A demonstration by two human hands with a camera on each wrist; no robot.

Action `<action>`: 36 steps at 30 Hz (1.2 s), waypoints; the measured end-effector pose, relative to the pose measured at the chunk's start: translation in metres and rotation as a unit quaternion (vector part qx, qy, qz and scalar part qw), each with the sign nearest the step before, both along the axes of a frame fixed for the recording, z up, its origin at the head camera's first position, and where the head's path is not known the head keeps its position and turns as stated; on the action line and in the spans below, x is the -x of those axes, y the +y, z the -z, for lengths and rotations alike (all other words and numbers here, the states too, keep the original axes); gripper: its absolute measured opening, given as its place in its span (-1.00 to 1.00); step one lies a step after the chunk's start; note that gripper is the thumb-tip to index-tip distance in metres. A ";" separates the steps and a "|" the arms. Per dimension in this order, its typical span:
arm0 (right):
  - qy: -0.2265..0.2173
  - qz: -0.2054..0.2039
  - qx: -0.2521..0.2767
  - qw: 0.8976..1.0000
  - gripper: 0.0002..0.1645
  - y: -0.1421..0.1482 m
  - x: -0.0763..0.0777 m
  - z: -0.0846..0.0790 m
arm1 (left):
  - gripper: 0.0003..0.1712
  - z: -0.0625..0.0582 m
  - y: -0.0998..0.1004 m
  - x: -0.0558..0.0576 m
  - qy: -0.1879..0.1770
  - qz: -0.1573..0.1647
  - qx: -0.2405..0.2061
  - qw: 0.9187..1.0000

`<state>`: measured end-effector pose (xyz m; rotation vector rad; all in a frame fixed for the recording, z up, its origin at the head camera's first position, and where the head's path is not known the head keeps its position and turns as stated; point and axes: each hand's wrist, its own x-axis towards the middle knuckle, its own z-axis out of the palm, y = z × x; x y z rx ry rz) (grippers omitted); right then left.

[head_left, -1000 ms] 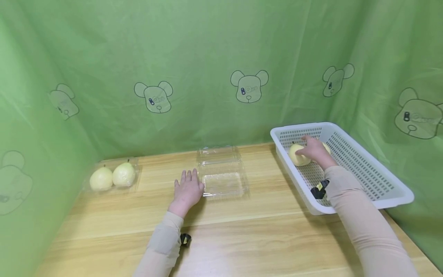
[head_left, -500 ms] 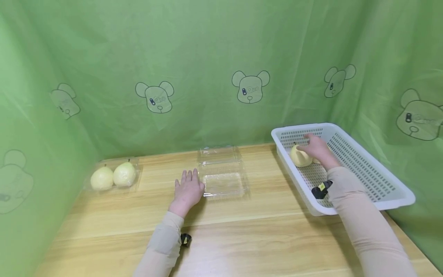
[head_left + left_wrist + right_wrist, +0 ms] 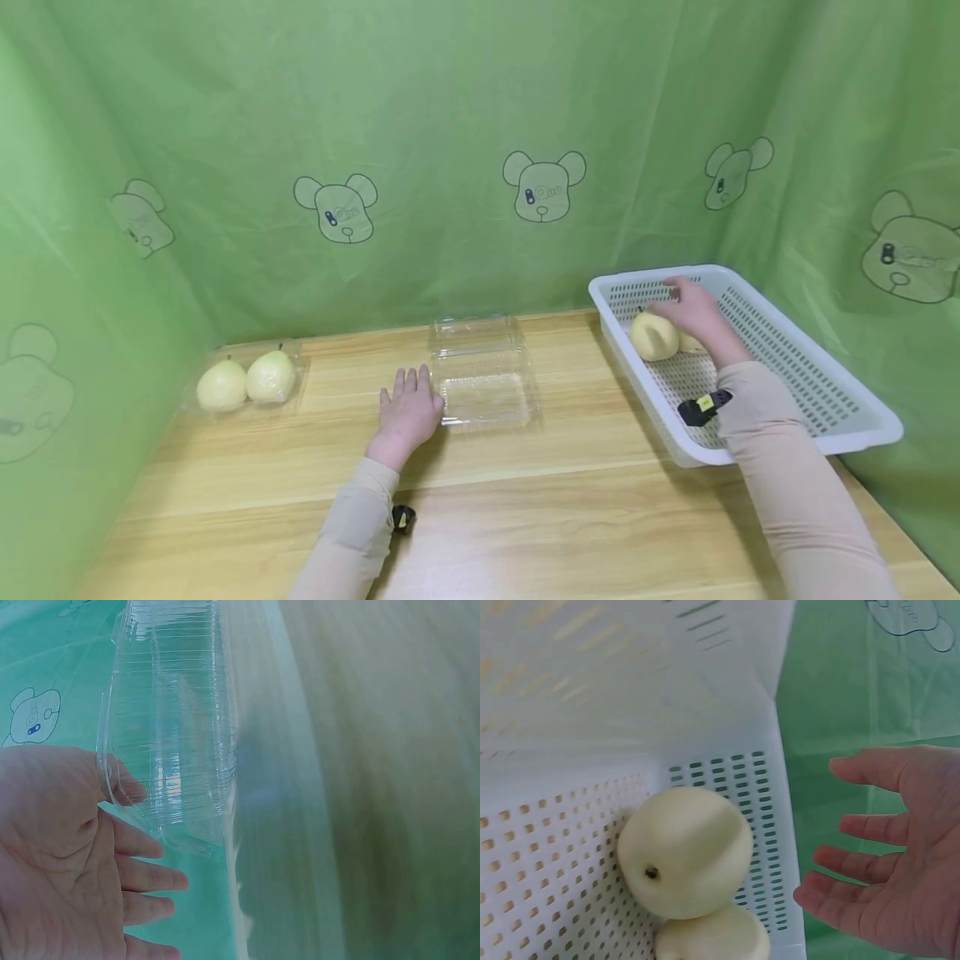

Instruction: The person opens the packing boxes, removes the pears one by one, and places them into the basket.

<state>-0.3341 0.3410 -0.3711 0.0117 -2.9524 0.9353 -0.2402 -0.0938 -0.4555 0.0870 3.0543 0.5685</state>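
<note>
Probably firm, weighty and easily bruised, the pears (image 3: 654, 337) in the white basket (image 3: 862, 427) suit cupping around their widest part, the right hand (image 3: 693, 312) above them spread and holding nothing, the straight-fingered left hand (image 3: 408, 412) beside a see-through box (image 3: 483, 398), another box (image 3: 298, 375) containing two more pears (image 3: 271, 377).

Wood-grain table (image 3: 525, 517): pear pack (image 3: 298, 371), open clear container (image 3: 483, 400), white basket (image 3: 787, 358)

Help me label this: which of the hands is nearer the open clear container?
Left. The left hand is beside the clear container, at its left edge; the right hand is farther right, over the white basket.
</note>
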 end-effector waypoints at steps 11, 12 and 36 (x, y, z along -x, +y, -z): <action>0.013 0.003 0.047 0.999 -0.02 -0.003 -0.012 -0.016 | -0.28 0.000 -0.001 0.001 0.003 0.002 -0.003 1.000; 0.017 0.002 0.056 0.998 -0.03 -0.003 -0.013 -0.017 | -0.28 0.000 -0.001 0.001 0.003 0.002 -0.004 1.000; 0.064 0.007 0.172 0.983 -0.06 -0.018 -0.039 -0.035 | -0.28 -0.002 -0.001 0.000 0.001 0.005 -0.005 1.000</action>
